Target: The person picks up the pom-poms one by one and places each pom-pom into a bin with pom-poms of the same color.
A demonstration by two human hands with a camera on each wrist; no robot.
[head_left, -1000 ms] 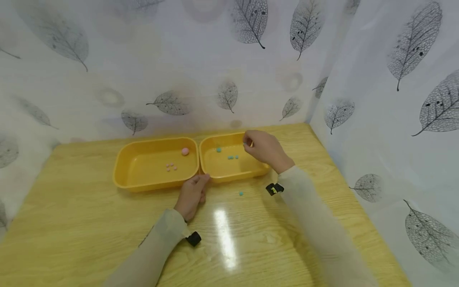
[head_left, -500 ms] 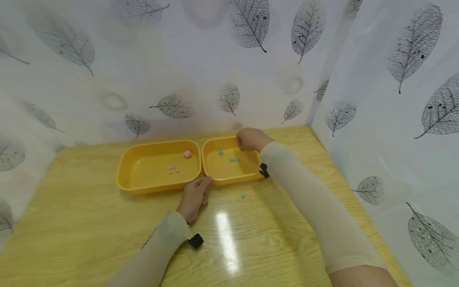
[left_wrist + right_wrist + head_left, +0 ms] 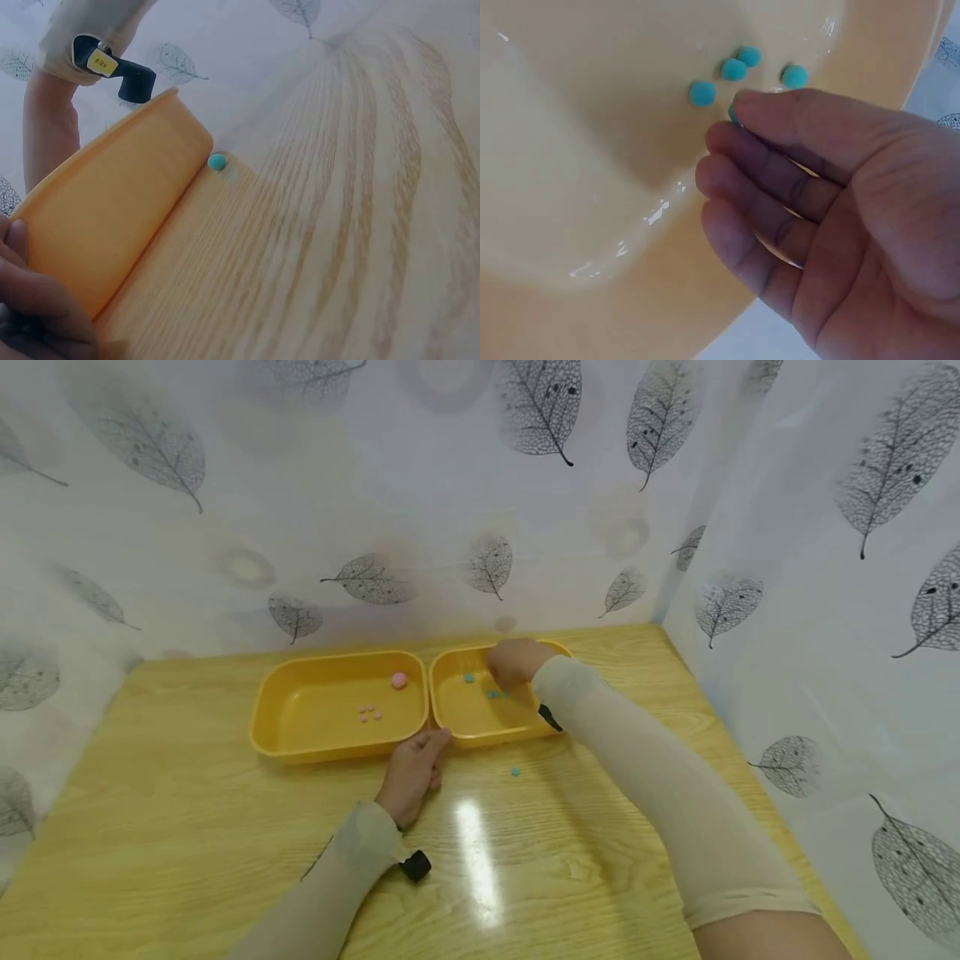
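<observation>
The right hand [image 3: 512, 663] reaches from the near right across the table [image 3: 187, 827], its pale sleeve [image 3: 645, 793] stretched long over the wood grain, and hangs over the far part of the right tray [image 3: 480, 737]. In the right wrist view the right hand's fingers [image 3: 765, 180] are loosely bent, palm up and apart from one another; this grip is relaxed and half open, and a small blue pellet [image 3: 733, 114] shows just at the tip of the topmost finger, though whether it is pinched or merely touched cannot be told. More blue pellets [image 3: 733, 69] lie close together on the tray's smooth, glossy yellow floor just beyond the fingertips. The left hand [image 3: 410, 772] lies low on the table at the near side, its fingers extended against the near rims where the two trays meet; in the left wrist view its fingers [image 3: 34, 300] press the right tray's rounded plastic outer wall, a flat touching grip that closes round nothing. The left tray [image 3: 330, 750] is the same yellow rounded-rectangle plastic and holds one larger pink ball [image 3: 399, 680] at its far right and a cluster of small pink pellets [image 3: 368, 713] near the middle. One stray blue pellet [image 3: 515, 772] rests on the table just near of the right tray. Leaf-printed white sheeting [image 3: 375, 485] walls the far and right sides.
</observation>
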